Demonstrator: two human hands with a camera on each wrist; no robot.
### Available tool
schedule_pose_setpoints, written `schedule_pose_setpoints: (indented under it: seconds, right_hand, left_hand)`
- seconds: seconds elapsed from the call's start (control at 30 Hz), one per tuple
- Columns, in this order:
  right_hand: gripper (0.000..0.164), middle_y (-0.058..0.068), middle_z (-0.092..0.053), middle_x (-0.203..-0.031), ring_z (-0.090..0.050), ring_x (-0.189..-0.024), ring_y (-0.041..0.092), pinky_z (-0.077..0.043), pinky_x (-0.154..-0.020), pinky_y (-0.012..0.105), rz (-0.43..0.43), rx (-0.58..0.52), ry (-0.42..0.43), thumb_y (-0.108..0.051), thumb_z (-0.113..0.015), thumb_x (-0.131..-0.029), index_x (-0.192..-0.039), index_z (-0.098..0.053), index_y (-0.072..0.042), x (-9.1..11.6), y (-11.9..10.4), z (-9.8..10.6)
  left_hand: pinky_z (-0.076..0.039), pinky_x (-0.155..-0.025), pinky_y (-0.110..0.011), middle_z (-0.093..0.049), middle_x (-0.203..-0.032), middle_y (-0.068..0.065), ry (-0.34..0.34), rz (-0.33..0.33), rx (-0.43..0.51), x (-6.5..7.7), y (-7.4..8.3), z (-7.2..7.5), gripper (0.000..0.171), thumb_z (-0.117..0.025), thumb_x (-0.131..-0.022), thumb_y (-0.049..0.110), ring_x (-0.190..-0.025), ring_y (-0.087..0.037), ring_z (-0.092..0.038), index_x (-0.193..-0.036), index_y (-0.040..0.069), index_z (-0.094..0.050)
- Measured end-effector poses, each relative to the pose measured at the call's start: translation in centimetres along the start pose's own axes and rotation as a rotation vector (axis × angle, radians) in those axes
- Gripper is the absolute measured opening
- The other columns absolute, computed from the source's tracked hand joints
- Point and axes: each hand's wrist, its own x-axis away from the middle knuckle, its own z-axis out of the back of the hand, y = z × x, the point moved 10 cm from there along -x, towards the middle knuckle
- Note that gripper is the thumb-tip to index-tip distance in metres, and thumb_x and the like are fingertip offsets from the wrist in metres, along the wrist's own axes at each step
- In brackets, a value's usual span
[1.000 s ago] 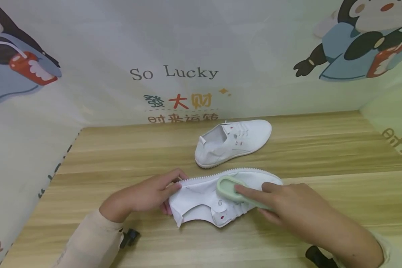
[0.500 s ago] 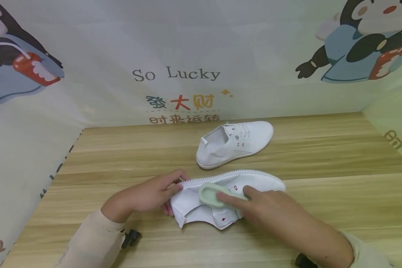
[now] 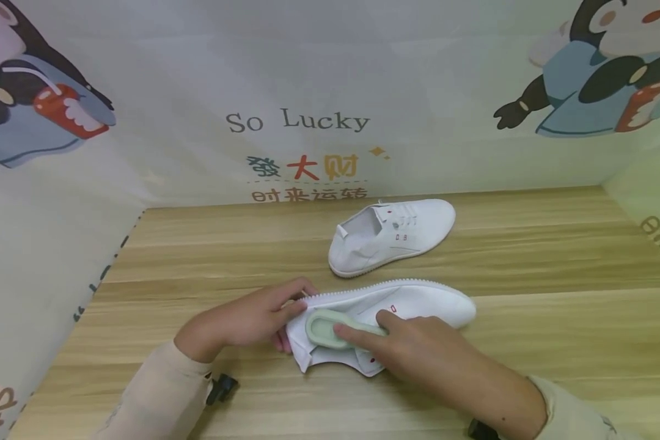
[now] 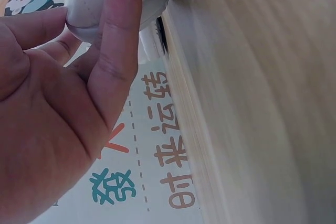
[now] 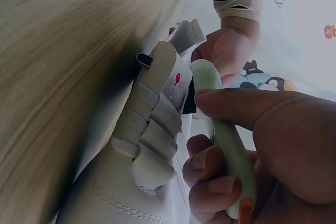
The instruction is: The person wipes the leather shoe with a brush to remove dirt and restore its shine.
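A white lace-up shoe lies on its side on the wooden table, its sole edge facing away and its toe to the right. My left hand grips it at the heel; in the left wrist view the fingers curl round the heel end. With my right hand I hold a pale green brush by its handle, the head against the shoe's side near the heel opening. In the right wrist view the thumb lies along the brush and the fingers wrap under it. The bristles are mostly hidden.
A second white shoe stands upright behind the held one, toe to the right. The wooden table runs back to a printed cloth wall, with more cloth at both sides. Black camera mounts hang at the wrists.
My right hand has slid the brush leftward along the shoe's side, from the middle toward the heel. The left hand keeps its grip on the heel. The whole view has shifted slightly.
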Motion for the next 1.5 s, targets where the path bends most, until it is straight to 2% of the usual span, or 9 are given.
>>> schedule_pose_setpoints:
  seconds: [0.2, 0.33, 0.53, 0.63, 1.03, 1.17, 1.3, 1.4, 1.5]
  right_hand:
    - [0.076, 0.003, -0.061, -0.088, -0.037, -0.043, 0.009, -0.031, -0.040, 0.022, -0.008, 0.001, 0.048, -0.003, -0.078, -0.075, -0.139, -0.056, -0.038, 0.4, 0.5, 0.8]
    - [0.072, 0.001, -0.060, -0.085, -0.034, -0.043, 0.007, -0.030, -0.041, 0.021, -0.043, -0.002, 0.043, -0.006, -0.077, -0.078, -0.138, -0.057, -0.040, 1.1, 1.3, 1.1]
    - [0.065, -0.002, -0.058, -0.088, -0.035, -0.047, 0.006, -0.035, -0.045, 0.022, -0.174, -0.040, -0.022, -0.019, -0.078, -0.085, -0.140, -0.054, -0.046, 2.9, 3.7, 1.5]
    - [0.065, -0.002, -0.058, -0.090, -0.035, -0.049, 0.006, -0.036, -0.047, 0.023, -0.217, -0.057, -0.049, -0.021, -0.076, -0.088, -0.141, -0.051, -0.047, 3.7, 4.7, 1.6]
    - [0.066, -0.004, -0.054, -0.084, -0.034, -0.051, 0.004, -0.034, -0.050, 0.023, -0.234, -0.097, -0.093, -0.021, -0.076, -0.087, -0.143, -0.051, -0.043, 4.8, 6.1, 2.7]
    - [0.066, 0.001, -0.059, -0.090, -0.035, -0.051, 0.003, -0.034, -0.050, 0.023, -0.264, -0.078, -0.121, -0.022, -0.076, -0.088, -0.143, -0.049, -0.046, 5.3, 6.7, 3.2]
    - [0.066, 0.007, -0.066, -0.101, -0.045, -0.055, 0.004, -0.038, -0.051, 0.025, -0.297, -0.087, -0.152, -0.024, -0.076, -0.088, -0.143, -0.049, -0.048, 6.0, 7.6, 3.6]
    - [0.066, 0.003, -0.067, -0.099, -0.048, -0.059, 0.006, -0.039, -0.051, 0.027, -0.332, -0.089, -0.157, -0.023, -0.076, -0.087, -0.142, -0.050, -0.048, 6.6, 8.5, 3.9]
    - [0.065, -0.005, -0.062, -0.090, -0.044, -0.058, 0.006, -0.037, -0.051, 0.027, -0.366, -0.085, -0.158, -0.022, -0.075, -0.088, -0.142, -0.050, -0.048, 7.0, 9.1, 4.2]
  left_hand:
    - [-0.058, -0.059, -0.038, -0.065, -0.087, -0.009, 0.003, 0.004, 0.004, 0.0, 0.1, 0.0, 0.021, -0.039, -0.109, 0.022, -0.063, -0.020, -0.068, -0.127, 0.016, -0.048]
    - [-0.058, -0.059, -0.038, -0.064, -0.086, -0.010, 0.006, 0.007, 0.009, 0.1, -0.1, -0.1, 0.021, -0.039, -0.109, 0.021, -0.063, -0.021, -0.068, -0.128, 0.015, -0.047]
    - [-0.058, -0.059, -0.038, -0.064, -0.086, -0.010, 0.012, 0.020, 0.017, -0.1, -0.1, -0.1, 0.021, -0.040, -0.109, 0.021, -0.063, -0.021, -0.068, -0.127, 0.016, -0.048]
    - [-0.058, -0.059, -0.038, -0.063, -0.087, -0.011, 0.010, 0.021, 0.013, -0.1, 0.1, -0.1, 0.021, -0.040, -0.109, 0.020, -0.063, -0.021, -0.068, -0.127, 0.015, -0.048]
    - [-0.058, -0.060, -0.037, -0.062, -0.089, -0.011, 0.019, 0.020, -0.002, 0.0, 0.0, 0.1, 0.021, -0.039, -0.109, 0.021, -0.065, -0.021, -0.068, -0.127, 0.015, -0.047]
    - [-0.058, -0.060, -0.036, -0.063, -0.088, -0.011, 0.023, 0.018, -0.015, 0.1, 0.0, 0.2, 0.022, -0.038, -0.109, 0.022, -0.065, -0.021, -0.068, -0.128, 0.015, -0.046]
    - [-0.058, -0.060, -0.036, -0.063, -0.089, -0.011, 0.013, 0.016, -0.008, 0.1, 0.0, 0.0, 0.023, -0.039, -0.109, 0.022, -0.065, -0.021, -0.068, -0.129, 0.014, -0.046]
    - [-0.058, -0.061, -0.036, -0.063, -0.089, -0.010, 0.010, 0.017, -0.009, 0.0, 0.0, -0.1, 0.023, -0.039, -0.109, 0.023, -0.065, -0.021, -0.068, -0.129, 0.014, -0.046]
    - [-0.058, -0.060, -0.037, -0.063, -0.089, -0.010, 0.015, 0.017, -0.014, 0.0, 0.0, -0.1, 0.024, -0.039, -0.109, 0.023, -0.065, -0.021, -0.068, -0.130, 0.015, -0.047]
